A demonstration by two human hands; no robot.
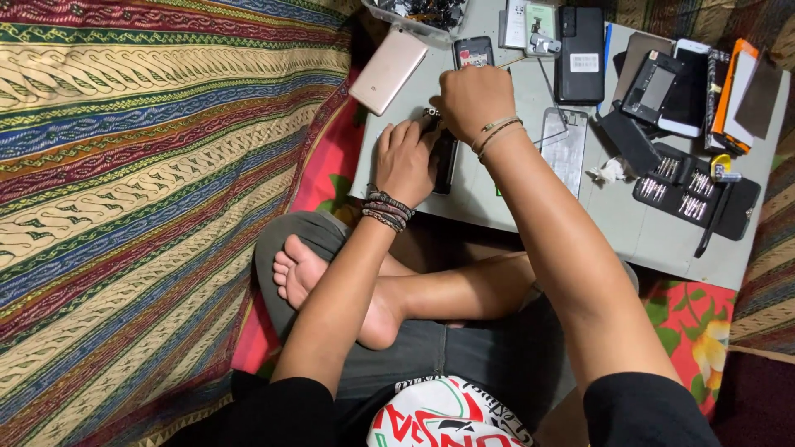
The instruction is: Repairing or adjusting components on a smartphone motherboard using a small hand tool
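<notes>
Left hand [404, 159] pins dark phone [445, 161] flat on grey board [505, 207]; right hand [472, 99] fisted above it, grip contents unclear.

hands: two, left hand [403, 160] and right hand [472, 98], both at the dark phone [445, 157]
pink-gold phones: one [387, 69], left of the dark phone
screwdriver bit cases: one [691, 194], right of the dark phone
clear trays: one [414, 16], above the dark phone

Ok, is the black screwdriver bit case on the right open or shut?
Open: the bit case lies spread flat on the grey board, its rows of silver bits exposed.
</notes>
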